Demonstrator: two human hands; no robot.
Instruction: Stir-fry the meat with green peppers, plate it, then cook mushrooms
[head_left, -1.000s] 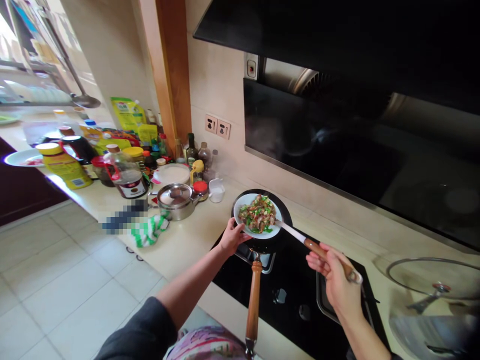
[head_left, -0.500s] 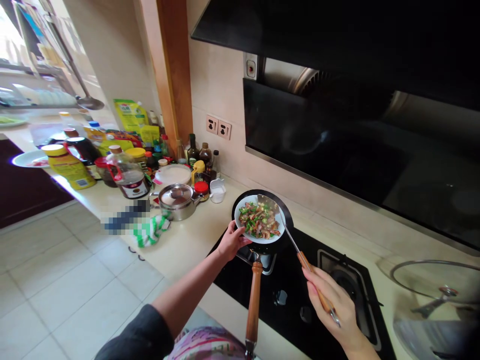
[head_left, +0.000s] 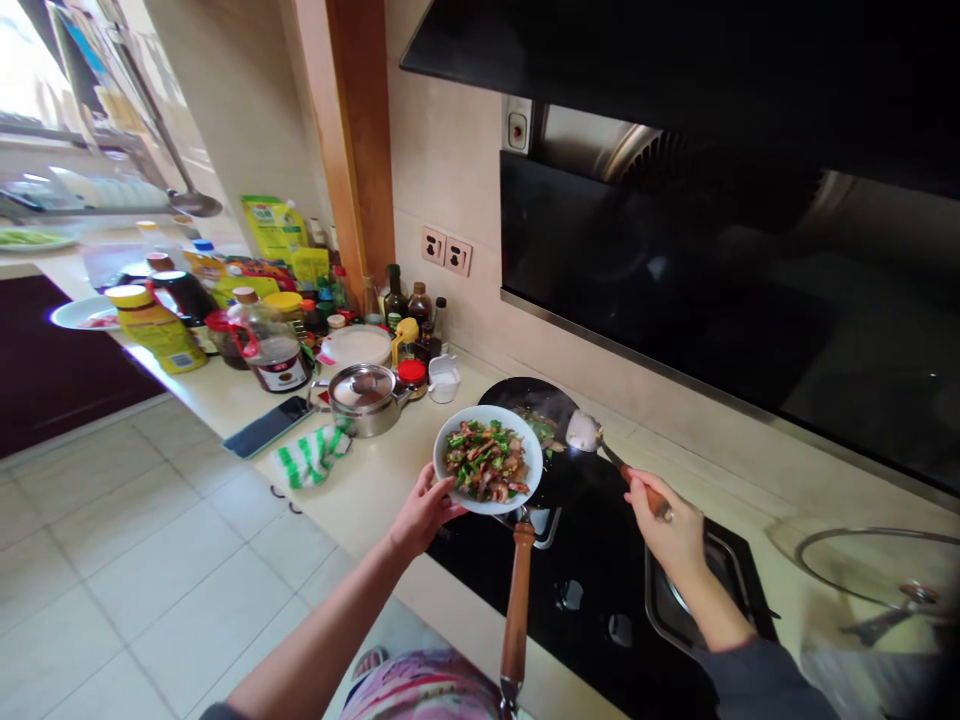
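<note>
A white bowl (head_left: 535, 462) holds browned, green-flecked food (head_left: 487, 462), the spatula (head_left: 583, 432) apparently over the dark pan (head_left: 525, 392).

The left hand (head_left: 424, 512) has brought the white bowl (head_left: 535, 462) left and slightly down to mid-frame, uncovering food scraps (head_left: 545, 430) in the wok (head_left: 517, 394). The right hand (head_left: 670, 525) has risen, taking the wooden-handled spatula (head_left: 583, 432) from the bowl to the wok's right side, right of centre.
</note>
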